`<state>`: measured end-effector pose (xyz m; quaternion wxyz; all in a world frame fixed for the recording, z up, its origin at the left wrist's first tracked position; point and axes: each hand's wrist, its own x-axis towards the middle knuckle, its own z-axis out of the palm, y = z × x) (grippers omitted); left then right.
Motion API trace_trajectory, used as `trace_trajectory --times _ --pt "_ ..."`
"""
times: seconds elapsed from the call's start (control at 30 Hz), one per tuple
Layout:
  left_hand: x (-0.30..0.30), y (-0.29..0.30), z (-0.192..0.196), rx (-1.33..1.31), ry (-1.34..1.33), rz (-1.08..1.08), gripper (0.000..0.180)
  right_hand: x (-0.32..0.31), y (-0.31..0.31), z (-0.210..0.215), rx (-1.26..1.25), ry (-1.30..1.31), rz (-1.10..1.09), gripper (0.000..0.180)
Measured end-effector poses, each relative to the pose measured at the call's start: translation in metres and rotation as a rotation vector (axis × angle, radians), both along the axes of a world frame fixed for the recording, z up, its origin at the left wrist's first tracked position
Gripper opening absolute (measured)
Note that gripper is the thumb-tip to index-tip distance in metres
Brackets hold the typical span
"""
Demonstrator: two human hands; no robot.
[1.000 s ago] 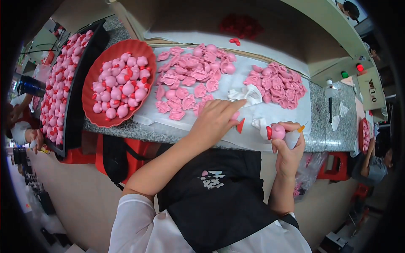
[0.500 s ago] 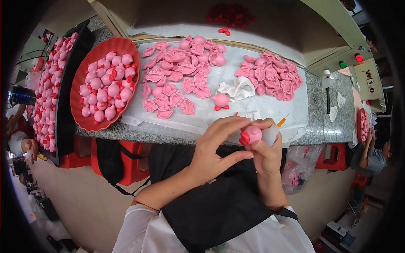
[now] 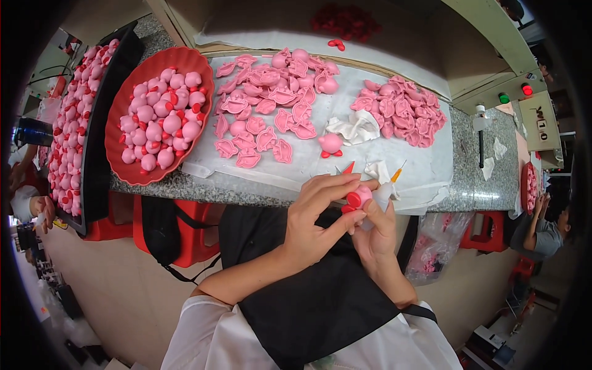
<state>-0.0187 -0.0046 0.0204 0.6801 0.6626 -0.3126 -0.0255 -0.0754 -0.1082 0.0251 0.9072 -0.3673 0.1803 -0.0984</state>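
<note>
Seemingly for steadiness, pinches figure (image 3: 364,193) between left hand (image 3: 313,217) and right hand (image 3: 377,237), also clasping bottle (image 3: 383,196) in the latter.

One needle-tipped bottle (image 3: 383,196), one black tray (image 3: 98,139), two buttons (image 3: 526,90) show.

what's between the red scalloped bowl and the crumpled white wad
A spread of pink molded pieces lies between them on white paper in the head view.
</note>
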Motion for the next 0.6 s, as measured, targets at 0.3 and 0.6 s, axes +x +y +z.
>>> trace_trajectory --times 0.3,0.6 --pt "0.024 0.010 -0.003 -0.239 0.404 -0.490 0.029 -0.006 -0.007 -0.001 0.261 0.001 0.182 0.042" --pt "0.024 0.013 0.003 -0.313 0.821 -0.632 0.040 -0.007 0.001 0.003 0.260 0.060 0.255 0.037"
